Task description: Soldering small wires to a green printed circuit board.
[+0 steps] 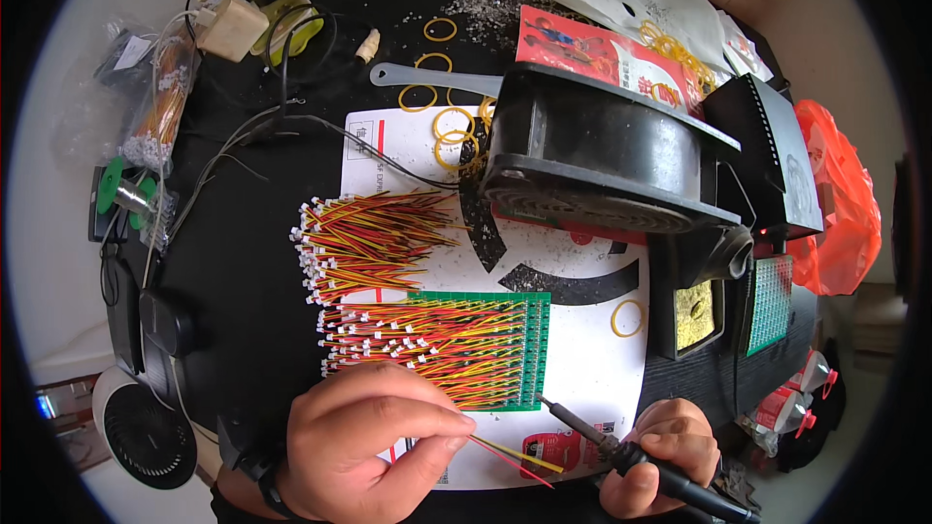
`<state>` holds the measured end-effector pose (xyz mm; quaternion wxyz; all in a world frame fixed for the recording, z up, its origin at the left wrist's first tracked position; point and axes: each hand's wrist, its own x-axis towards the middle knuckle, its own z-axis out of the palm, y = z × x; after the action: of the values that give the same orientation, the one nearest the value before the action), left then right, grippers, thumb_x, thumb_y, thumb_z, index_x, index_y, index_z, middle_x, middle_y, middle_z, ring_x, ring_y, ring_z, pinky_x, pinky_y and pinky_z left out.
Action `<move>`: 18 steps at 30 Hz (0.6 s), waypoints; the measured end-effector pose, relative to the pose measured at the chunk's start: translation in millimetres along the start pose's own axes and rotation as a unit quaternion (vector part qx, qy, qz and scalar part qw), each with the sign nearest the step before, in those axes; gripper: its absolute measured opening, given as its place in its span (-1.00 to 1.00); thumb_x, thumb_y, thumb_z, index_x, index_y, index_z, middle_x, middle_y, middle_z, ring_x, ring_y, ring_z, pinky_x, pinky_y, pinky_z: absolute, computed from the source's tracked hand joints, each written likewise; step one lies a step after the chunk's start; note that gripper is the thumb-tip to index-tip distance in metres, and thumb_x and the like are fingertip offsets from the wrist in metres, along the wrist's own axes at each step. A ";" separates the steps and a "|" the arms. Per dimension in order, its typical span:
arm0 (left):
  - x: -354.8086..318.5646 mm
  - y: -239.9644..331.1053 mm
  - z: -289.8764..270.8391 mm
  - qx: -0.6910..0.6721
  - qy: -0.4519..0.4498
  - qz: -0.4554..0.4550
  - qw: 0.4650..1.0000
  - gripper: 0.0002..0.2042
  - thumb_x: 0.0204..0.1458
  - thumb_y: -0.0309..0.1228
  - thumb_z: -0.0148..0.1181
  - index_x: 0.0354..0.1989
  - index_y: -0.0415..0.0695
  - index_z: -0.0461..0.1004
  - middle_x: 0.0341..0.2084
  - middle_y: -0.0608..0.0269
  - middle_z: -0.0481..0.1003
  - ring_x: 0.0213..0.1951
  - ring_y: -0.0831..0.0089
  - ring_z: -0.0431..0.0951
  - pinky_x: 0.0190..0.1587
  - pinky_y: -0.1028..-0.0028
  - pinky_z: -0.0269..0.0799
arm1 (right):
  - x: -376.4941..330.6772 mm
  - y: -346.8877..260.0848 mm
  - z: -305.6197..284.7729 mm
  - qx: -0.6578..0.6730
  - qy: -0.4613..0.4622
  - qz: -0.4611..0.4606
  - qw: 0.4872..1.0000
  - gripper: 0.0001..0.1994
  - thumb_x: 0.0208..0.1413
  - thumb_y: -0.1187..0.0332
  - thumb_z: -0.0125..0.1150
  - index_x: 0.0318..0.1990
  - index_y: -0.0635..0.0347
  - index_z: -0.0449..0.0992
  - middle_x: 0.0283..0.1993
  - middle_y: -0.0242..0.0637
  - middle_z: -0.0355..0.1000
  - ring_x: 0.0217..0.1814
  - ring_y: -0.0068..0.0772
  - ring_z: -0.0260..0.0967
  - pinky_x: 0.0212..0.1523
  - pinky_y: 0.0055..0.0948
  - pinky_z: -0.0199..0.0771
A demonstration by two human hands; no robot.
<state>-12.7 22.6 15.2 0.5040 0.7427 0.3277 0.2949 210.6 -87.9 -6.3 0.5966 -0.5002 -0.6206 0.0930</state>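
My left hand [383, 442] pinches a few thin wires [516, 455], red, yellow and dark, between thumb and fingertips; their loose ends point right. Gripped in my right hand [665, 451] is a soldering iron [582, 423], its tip beside the lower right corner of a green circuit board [537, 340]. Rows of red, yellow and black wires run across the board, with small white connectors at their left ends. Above it lies a loose pile of similar connector wires [383, 238]. My left hand covers part of the board's lower left side.
A black fan unit [602, 141] stands behind the board. Right of it are a soldering station [762, 155], a holder with yellow metal wool [695, 318] and another green board [770, 303]. Rubber bands [454, 148] lie behind; a solder spool [129, 195] stands left. Cables cross the table's left side.
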 end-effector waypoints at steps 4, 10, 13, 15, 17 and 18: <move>-2.9 -1.2 7.6 -0.063 0.029 -0.043 0.997 -0.84 -0.08 -0.75 0.19 -0.30 -0.31 0.55 -0.45 0.04 0.61 -0.39 0.31 0.65 -0.28 0.46 0.55 | -0.6 -0.6 3.2 -0.001 0.014 0.002 1.000 -0.82 0.06 0.49 0.18 -0.35 0.51 0.38 -0.63 -0.18 0.26 -0.74 -0.45 0.10 -0.72 -0.43 0.16; 0.8 1.6 1.3 0.006 -0.006 -0.039 0.999 -0.84 -0.07 -0.76 0.24 -0.31 -0.29 0.55 -0.41 0.06 0.65 -0.32 0.30 0.69 -0.23 0.45 0.57 | -0.9 4.2 8.0 0.011 0.011 0.012 1.000 -0.81 0.06 0.48 0.17 -0.36 0.50 0.38 -0.64 -0.18 0.26 -0.75 -0.45 0.10 -0.72 -0.44 0.15; 5.1 -2.2 3.7 -0.020 -0.043 0.012 0.999 -0.85 -0.09 -0.74 0.28 -0.33 -0.28 0.56 -0.41 0.08 0.65 -0.32 0.32 0.69 -0.24 0.45 0.57 | 3.8 -4.1 -0.2 -0.006 0.008 0.008 1.000 -0.82 0.05 0.49 0.18 -0.35 0.51 0.38 -0.64 -0.19 0.26 -0.74 -0.46 0.10 -0.72 -0.44 0.14; 0.1 -2.8 6.6 -0.061 -0.001 -0.040 0.997 -0.84 -0.11 -0.75 0.29 -0.35 -0.28 0.56 -0.39 0.03 0.64 -0.30 0.29 0.69 -0.22 0.43 0.58 | 0.5 1.6 5.0 0.021 0.006 0.011 1.000 -0.83 0.04 0.50 0.18 -0.35 0.51 0.38 -0.64 -0.19 0.25 -0.74 -0.47 0.09 -0.72 -0.45 0.14; 1.1 2.8 1.9 -0.044 -0.003 -0.047 0.998 -0.85 -0.10 -0.75 0.29 -0.34 -0.29 0.56 -0.38 0.01 0.63 -0.31 0.29 0.68 -0.21 0.43 0.58 | 0.7 1.8 5.0 0.015 0.005 0.007 1.000 -0.84 0.03 0.52 0.18 -0.35 0.52 0.38 -0.64 -0.21 0.25 -0.74 -0.48 0.08 -0.72 -0.44 0.13; 1.7 4.8 0.1 -0.026 -0.004 -0.054 0.998 -0.85 -0.09 -0.75 0.29 -0.34 -0.30 0.55 -0.37 -0.01 0.62 -0.31 0.29 0.67 -0.20 0.44 0.58 | 0.9 1.8 4.7 0.015 0.006 0.006 1.000 -0.84 0.03 0.52 0.18 -0.35 0.52 0.38 -0.64 -0.21 0.25 -0.74 -0.48 0.08 -0.72 -0.44 0.13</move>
<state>-10.7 22.6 19.9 0.5395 0.7118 0.3579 0.2722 207.8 -84.0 -8.2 0.6070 -0.4956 -0.6127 0.1028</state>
